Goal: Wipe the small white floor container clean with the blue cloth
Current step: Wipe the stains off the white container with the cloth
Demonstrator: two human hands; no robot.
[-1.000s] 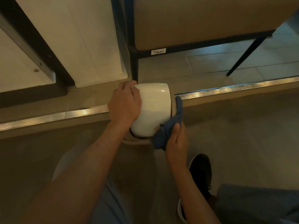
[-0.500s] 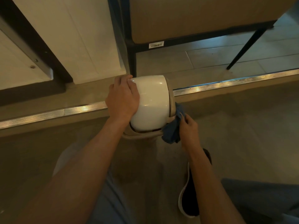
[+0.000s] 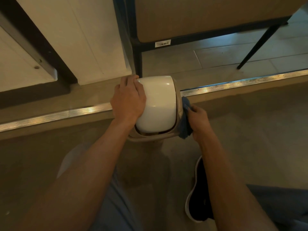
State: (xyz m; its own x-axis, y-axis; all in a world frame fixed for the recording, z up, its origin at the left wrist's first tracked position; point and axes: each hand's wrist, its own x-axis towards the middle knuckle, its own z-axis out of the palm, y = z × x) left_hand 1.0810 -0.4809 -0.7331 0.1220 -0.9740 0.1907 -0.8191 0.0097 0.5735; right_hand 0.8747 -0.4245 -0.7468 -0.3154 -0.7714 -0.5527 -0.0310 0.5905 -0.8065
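The small white container [image 3: 158,105], a glossy domed bin with a beige rim, stands on the floor at the centre of the view. My left hand [image 3: 128,100] rests on its left side with the fingers curved over the dome. My right hand [image 3: 198,119] grips the bunched blue cloth [image 3: 185,120] and presses it against the container's right side, by the rim. Part of the cloth is hidden behind my fingers.
A metal threshold strip [image 3: 233,84] runs across the floor behind the container. A black-framed chair [image 3: 138,52] stands just beyond it, with a thin leg [image 3: 256,49] at the right. A white wall panel [image 3: 80,39] is at left. My dark shoe [image 3: 200,190] lies below.
My right hand with the cloth has shifted from the container's lower front round to its right side and up along the rim. My left hand has stayed on the dome.
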